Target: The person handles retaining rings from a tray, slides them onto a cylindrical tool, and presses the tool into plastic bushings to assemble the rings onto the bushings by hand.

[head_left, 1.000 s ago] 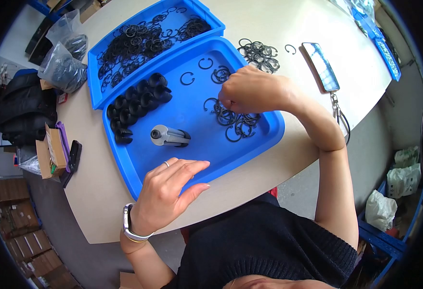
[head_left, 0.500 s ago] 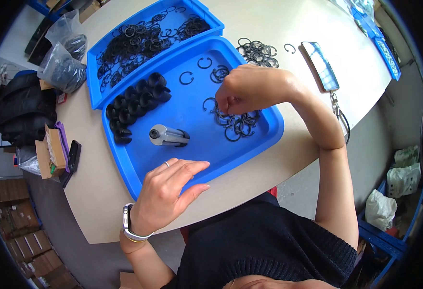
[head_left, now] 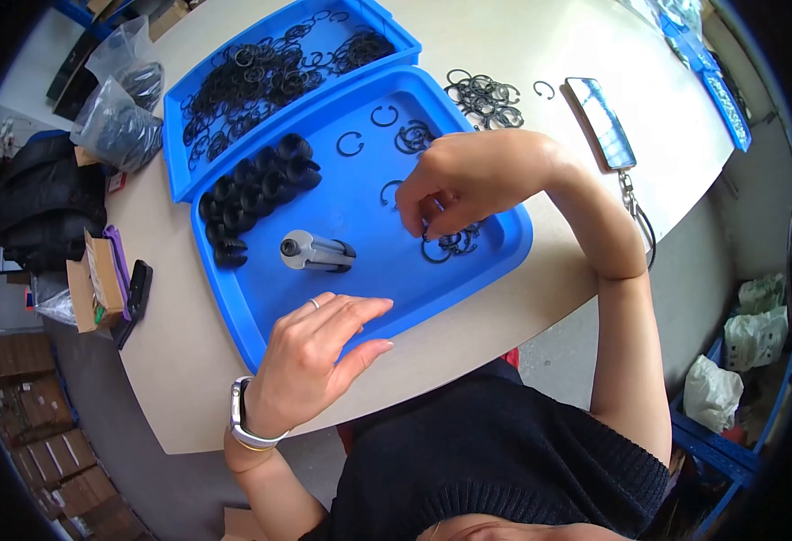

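My left hand [head_left: 315,361], with a watch at the wrist, rests at the near edge of the blue tray [head_left: 378,335], thumb and fingers apart and nothing between them. My right hand [head_left: 468,180] is over the tray's right part, its fingers curled down at a pile of black snap rings [head_left: 457,242]; whatever its fingertips hold is hidden. Between the hands, a grey cylindrical part [head_left: 316,252] lies in the tray. Rows of black round parts [head_left: 260,185] stand at the tray's left. Loose rings [head_left: 350,144] lie near the far side.
Behind is a second blue tray [head_left: 178,149] full of black rings. More rings [head_left: 486,97] and a phone [head_left: 601,123] with a strap lie on the table [head_left: 170,388]. Plastic bags [head_left: 118,126], an open carton [head_left: 94,284] and a black stapler-like object [head_left: 134,302] are at the left.
My right hand has moved slightly nearer to me over the ring pile, its fingers now more visible and pointing down. My left hand has stayed in place.
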### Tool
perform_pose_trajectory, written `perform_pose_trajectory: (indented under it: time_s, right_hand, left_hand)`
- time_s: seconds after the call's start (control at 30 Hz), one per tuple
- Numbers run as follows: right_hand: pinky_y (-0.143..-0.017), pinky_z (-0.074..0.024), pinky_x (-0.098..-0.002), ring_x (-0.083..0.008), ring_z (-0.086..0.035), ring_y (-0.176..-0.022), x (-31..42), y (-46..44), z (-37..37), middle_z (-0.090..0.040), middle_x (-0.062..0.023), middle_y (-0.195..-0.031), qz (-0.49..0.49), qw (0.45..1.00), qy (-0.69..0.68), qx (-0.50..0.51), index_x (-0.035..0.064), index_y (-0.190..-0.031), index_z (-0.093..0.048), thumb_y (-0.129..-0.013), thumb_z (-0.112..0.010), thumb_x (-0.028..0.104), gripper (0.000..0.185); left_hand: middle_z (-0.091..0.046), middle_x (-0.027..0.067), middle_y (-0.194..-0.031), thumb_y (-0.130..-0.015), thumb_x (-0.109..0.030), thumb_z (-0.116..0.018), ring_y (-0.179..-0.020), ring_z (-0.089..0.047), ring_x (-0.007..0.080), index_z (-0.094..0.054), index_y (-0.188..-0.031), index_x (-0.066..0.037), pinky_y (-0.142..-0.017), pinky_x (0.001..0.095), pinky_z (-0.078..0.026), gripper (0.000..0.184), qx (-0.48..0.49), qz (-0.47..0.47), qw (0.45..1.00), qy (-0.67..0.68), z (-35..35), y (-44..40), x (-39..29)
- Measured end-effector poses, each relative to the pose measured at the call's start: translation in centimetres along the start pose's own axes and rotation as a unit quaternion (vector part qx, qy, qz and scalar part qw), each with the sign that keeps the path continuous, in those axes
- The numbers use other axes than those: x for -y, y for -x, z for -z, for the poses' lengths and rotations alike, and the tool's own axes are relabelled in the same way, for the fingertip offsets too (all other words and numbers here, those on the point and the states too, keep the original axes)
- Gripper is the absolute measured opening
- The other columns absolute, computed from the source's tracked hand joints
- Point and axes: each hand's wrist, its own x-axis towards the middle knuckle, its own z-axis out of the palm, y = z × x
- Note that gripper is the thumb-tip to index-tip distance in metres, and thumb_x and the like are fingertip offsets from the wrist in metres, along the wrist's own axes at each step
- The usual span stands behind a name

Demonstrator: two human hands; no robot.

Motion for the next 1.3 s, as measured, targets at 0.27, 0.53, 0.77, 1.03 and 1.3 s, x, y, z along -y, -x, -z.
perform_pose_trajectory:
  time_s: [0.27,0.53,0.77,1.03,1.3]
  right_hand:
    - [-0.065,-0.0510,-0.0282,-0.0121,-0.065,-0.074,0.5,0.3,0.2,-0.071,-0.0052,-0.085,0.065,0.991,-0.113,0.029,0.0005,-0.104,-0.070,-0.090,-0.072,0.012,0.018]
    - [-0.066,-0.0497,-0.0265,-0.0106,-0.064,-0.075,1.5,0.2,-0.8,-0.071,-0.0050,-0.085,0.128,0.968,-0.215,0.034,0.0009,-0.105,-0.071,-0.091,-0.071,0.010,0.017]
    - [-0.069,-0.0505,-0.0263,-0.0116,-0.066,-0.078,1.9,0.2,-0.9,-0.073,-0.0058,-0.088,0.148,0.968,-0.200,0.038,0.0001,-0.106,-0.070,-0.091,-0.070,0.008,0.018]
    - [-0.066,-0.0517,-0.0264,-0.0118,-0.067,-0.079,1.5,0.8,-0.3,-0.074,-0.0061,-0.089,0.152,0.970,-0.187,0.019,-0.0003,-0.106,-0.070,-0.091,-0.069,0.007,0.017]
    - [-0.061,-0.0501,-0.0284,-0.0125,-0.063,-0.070,0.2,0.8,0.1,-0.072,-0.0058,-0.083,0.111,0.984,-0.137,-0.017,0.0001,-0.105,-0.071,-0.089,-0.070,0.010,0.019]
  left_hand:
    - [-0.072,0.0161,-0.102,-0.084,-0.010,-0.078,-0.087,-0.070,0.0317,-0.065,-0.116,0.001,-0.081,0.0406,-0.056,0.036,0.001,0.000,1.000,-0.002,-0.1,-0.1,0.0]
    - [-0.060,0.0198,-0.129,-0.086,-0.002,-0.075,-0.091,-0.068,0.0291,-0.048,-0.141,0.002,-0.073,0.0383,-0.056,0.062,-0.028,0.057,0.990,0.130,-1.8,-0.6,-0.3]
    - [-0.058,0.0203,-0.126,-0.089,-0.003,-0.072,-0.088,-0.068,0.0276,-0.051,-0.130,0.002,-0.071,0.0402,-0.054,0.047,0.000,0.032,0.990,0.139,-3.5,-2.1,0.6]
    - [-0.070,0.0118,-0.088,-0.093,-0.005,-0.069,-0.076,-0.069,0.0232,-0.061,-0.102,0.005,-0.068,0.0331,-0.054,0.016,0.004,0.129,0.968,0.215,-3.5,-4.0,0.2]
    - [-0.070,0.0055,-0.091,-0.100,-0.009,-0.064,-0.082,-0.070,0.0109,-0.061,-0.106,0.002,-0.065,0.0234,-0.052,0.012,0.004,0.188,0.911,0.366,-3.7,-4.3,0.8]
